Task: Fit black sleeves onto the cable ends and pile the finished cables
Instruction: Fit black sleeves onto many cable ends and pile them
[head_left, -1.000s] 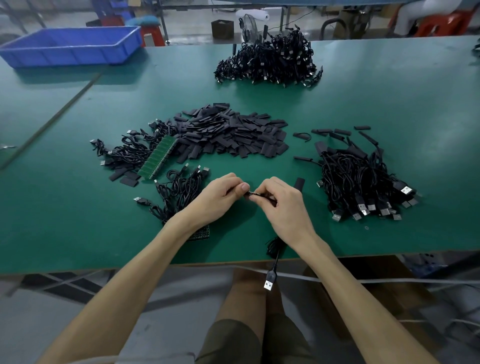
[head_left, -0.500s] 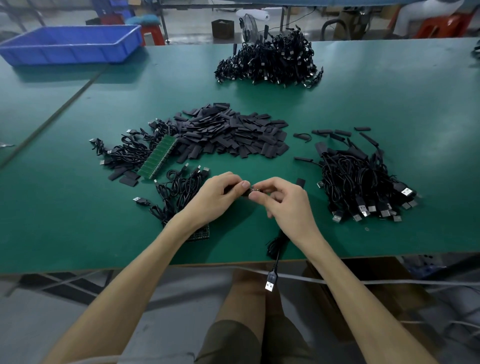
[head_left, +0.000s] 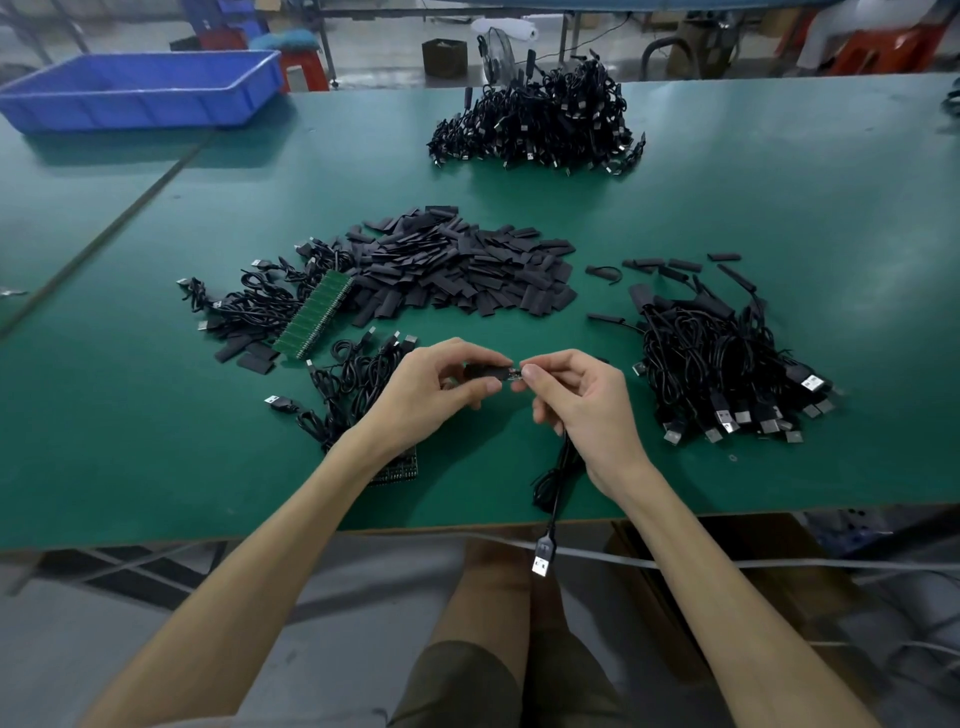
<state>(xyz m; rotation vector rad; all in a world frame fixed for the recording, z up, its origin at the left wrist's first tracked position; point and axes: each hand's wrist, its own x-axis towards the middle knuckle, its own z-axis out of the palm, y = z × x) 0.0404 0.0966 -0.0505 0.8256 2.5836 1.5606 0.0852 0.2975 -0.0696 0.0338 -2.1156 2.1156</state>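
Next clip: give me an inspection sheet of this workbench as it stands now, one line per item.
Surface: green table, seam running along its left.
Job's things: sleeve pile mid-table; one sleeve in hand.
Clutter: circuit board strip against the sleeve pile; blue bin far left.
Hands: left hand pinches the sleeve; right hand pinches the end of the cable, facing it.
Cables: held cable hangs over the near edge, plug dangling; right pile, far pile, left pile.
Surroundings: fan and box behind the table.

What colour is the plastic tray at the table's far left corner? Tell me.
The plastic tray is plain blue, seen best in the head view, the only one.
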